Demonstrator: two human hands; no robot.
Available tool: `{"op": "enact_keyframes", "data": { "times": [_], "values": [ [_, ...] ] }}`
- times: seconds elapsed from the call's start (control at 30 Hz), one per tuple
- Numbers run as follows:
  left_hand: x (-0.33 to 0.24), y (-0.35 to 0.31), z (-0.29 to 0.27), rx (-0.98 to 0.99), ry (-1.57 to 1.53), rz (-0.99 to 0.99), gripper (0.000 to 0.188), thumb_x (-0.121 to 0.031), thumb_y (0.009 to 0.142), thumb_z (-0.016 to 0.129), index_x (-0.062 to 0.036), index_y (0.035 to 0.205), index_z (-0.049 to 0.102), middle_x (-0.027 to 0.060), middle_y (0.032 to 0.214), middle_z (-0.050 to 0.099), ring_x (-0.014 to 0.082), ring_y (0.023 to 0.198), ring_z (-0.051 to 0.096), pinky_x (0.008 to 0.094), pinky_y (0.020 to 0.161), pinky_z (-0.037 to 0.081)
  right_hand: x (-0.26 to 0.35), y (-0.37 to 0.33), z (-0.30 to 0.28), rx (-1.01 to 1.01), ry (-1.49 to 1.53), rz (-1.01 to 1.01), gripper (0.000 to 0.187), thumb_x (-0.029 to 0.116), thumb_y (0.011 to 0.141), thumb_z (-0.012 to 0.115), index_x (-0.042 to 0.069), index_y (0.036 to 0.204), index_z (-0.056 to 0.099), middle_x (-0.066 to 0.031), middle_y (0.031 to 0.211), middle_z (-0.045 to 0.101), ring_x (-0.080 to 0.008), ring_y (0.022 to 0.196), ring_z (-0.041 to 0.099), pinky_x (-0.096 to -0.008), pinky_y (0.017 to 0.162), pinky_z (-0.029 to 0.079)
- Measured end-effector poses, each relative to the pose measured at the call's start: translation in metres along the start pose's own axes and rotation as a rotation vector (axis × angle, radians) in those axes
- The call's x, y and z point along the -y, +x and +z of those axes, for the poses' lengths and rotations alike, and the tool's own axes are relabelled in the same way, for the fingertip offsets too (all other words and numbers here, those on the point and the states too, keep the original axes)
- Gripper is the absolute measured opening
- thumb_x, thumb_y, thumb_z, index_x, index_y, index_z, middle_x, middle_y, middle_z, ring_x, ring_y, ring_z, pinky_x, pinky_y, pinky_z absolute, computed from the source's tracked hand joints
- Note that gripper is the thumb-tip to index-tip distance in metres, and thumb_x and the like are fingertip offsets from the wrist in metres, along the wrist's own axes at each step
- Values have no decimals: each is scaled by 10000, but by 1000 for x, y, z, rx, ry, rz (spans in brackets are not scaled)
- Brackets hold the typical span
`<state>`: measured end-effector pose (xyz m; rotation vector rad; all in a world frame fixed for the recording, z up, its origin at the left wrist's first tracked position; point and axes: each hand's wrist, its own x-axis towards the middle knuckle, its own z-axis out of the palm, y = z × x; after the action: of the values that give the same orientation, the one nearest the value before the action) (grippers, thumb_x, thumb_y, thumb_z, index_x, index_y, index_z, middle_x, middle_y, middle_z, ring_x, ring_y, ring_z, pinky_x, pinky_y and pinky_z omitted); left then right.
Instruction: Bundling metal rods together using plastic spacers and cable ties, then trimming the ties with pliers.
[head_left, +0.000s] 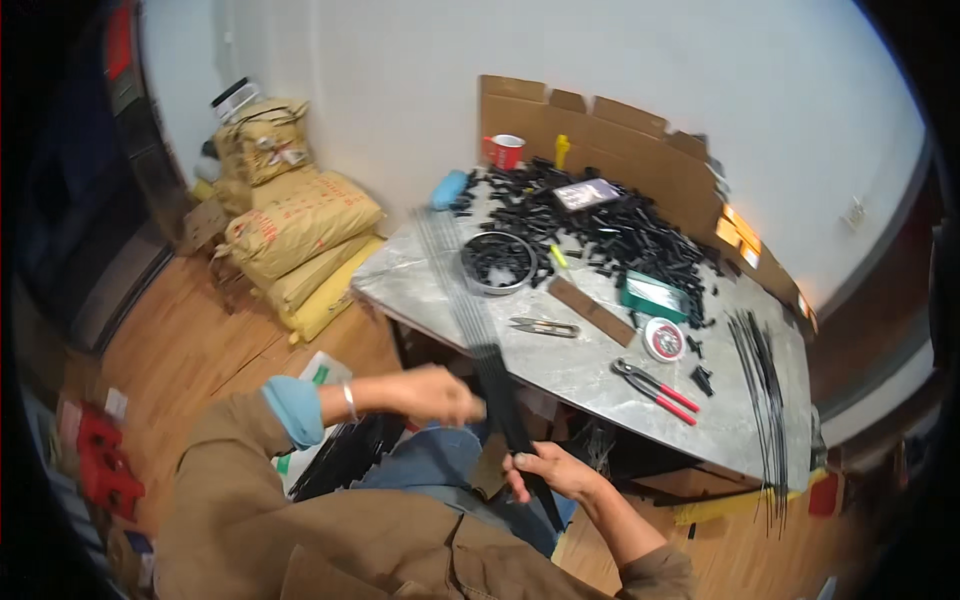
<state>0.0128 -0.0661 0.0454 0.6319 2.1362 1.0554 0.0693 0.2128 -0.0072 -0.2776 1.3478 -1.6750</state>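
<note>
A long bundle of thin dark rods slants from my lap up over the table's near edge, its upper part spread into fine, blurred lines. My right hand wraps round its lower part. Beside the bundle's left side is my left hand, its fingers smeared by motion, so I cannot tell whether they touch it. On the table beyond lie thread snips, red-handled pincers and a brown flat strip. A round bowl holds small black pieces.
A large heap of black pieces covers the table's back before a cardboard screen. A green box, a round tin and loose black rods lie rightward. Full sacks are stacked at left.
</note>
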Motion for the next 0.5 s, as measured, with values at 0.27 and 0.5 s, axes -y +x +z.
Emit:
{"op": "enact_keyframes", "data": {
  "times": [0.27, 0.5],
  "values": [
    [-40, 36, 80, -286, 717, 895, 289, -333, 817, 619, -66, 927, 600, 56, 850, 554, 248, 857, 545, 356, 718, 410, -63, -27, -1, -149, 31, -2, 208, 190, 954, 539, -10, 1005, 571, -89, 736, 615, -184, 626, 603, -306, 623, 497],
    [-34, 108, 114, 718, 457, 263, 416, -349, 874, 591, 59, 816, 648, 185, 724, 665, 276, 598, 661, 391, 515, 521, -36, -55, 8, -175, -286, 393, 247, 214, 971, 521, -23, 1017, 572, -88, 782, 643, -158, 644, 617, -293, 644, 495]
  ]
}}
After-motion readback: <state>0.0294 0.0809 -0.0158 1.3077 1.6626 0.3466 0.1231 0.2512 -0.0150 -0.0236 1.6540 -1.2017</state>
